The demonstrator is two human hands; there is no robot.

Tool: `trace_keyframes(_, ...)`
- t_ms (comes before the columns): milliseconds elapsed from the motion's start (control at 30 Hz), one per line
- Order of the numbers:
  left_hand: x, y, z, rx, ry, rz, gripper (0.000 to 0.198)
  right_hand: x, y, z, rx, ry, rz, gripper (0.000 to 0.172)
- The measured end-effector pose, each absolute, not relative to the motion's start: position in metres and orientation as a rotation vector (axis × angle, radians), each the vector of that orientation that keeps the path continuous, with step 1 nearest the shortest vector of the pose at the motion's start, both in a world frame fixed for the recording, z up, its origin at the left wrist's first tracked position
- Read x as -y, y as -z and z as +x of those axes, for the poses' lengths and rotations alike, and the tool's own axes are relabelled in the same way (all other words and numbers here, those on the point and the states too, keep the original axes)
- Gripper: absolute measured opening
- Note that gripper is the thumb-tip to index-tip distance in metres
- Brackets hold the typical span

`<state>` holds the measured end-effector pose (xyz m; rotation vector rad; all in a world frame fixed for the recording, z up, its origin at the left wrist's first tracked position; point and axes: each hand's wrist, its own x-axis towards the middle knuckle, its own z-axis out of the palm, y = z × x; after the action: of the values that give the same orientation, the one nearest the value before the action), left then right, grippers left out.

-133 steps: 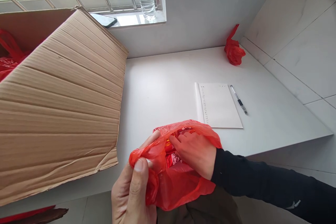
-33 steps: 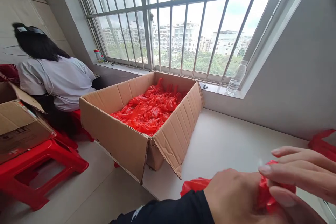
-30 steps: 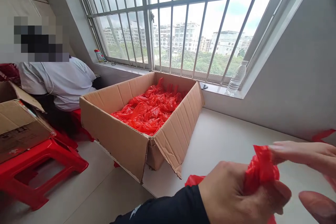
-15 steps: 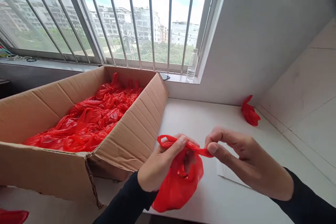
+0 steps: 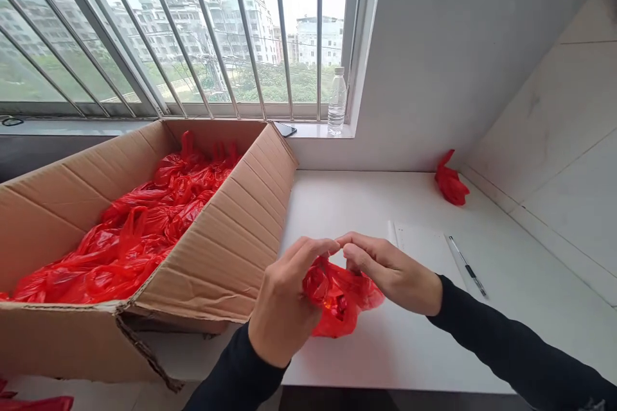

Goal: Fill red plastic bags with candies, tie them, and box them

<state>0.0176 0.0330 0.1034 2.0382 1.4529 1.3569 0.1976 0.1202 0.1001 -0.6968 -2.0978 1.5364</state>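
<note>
A thin red plastic bag (image 5: 337, 308) with something shiny red and orange inside its mouth is between my hands, over the white table. My left hand (image 5: 289, 292) is closed on the bag's left side, thumb and fingers bent round its top. From the right, my right hand (image 5: 385, 266) pinches the bag's upper right edge, its fingertips meeting those of my left hand. To the left stands a large open cardboard box (image 5: 222, 257), holding many red plastic bags (image 5: 139, 231).
Paper (image 5: 424, 247) and a black pen (image 5: 468, 268) lie right of the hands on the table (image 5: 337, 196). Another red bag (image 5: 450, 183) sits at the back right. On the windowsill are a clear bottle (image 5: 337, 103) and a phone (image 5: 285, 130). More red plastic (image 5: 43, 403) shows bottom left.
My hands have come together over the bag, where the right one earlier pulled a strand of it rightward. The bag sits higher and more gathered. The view has shifted right, showing the pen.
</note>
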Motion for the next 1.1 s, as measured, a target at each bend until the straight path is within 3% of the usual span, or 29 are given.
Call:
trace_keyframes(167,-0.039,-0.085,0.02,-1.425,-1.458,2.214,0.05,-0.124,-0.087,0.199,2.097,-1.75,-0.542,0.034)
trace_keyframes(267,-0.039,-0.083,0.018,-1.448,-1.399,2.217,0.044,-0.123,-0.088,0.203,2.146,-1.437,-0.644,0.024)
trace_keyframes(433,-0.032,-0.068,0.006,-1.568,-1.068,2.391,0.057,-0.117,-0.093,0.217,2.186,-1.057,-0.785,0.013)
trace_keyframes(600,-0.008,-0.038,-0.018,-1.786,-0.981,2.447,0.054,-0.128,-0.065,0.253,2.225,-0.969,-1.116,0.022)
trace_keyframes(800,0.002,-0.023,-0.015,-1.742,-1.137,2.129,0.04,-0.13,-0.038,0.263,1.883,-1.206,-1.208,0.031)
trace_keyframes(967,-0.022,-0.005,0.017,-1.625,-0.937,2.181,0.062,-0.103,-0.036,0.225,1.678,-1.407,-1.023,0.025)
trace_keyframes(1033,-0.028,0.01,0.026,-1.668,-0.827,2.2,0.064,-0.092,-0.022,0.212,1.795,-1.354,-1.0,0.021)
trace_keyframes(1100,-0.026,0.024,0.032,-1.731,-0.751,2.198,0.061,-0.081,0.0,0.204,1.938,-1.212,-1.006,0.029)
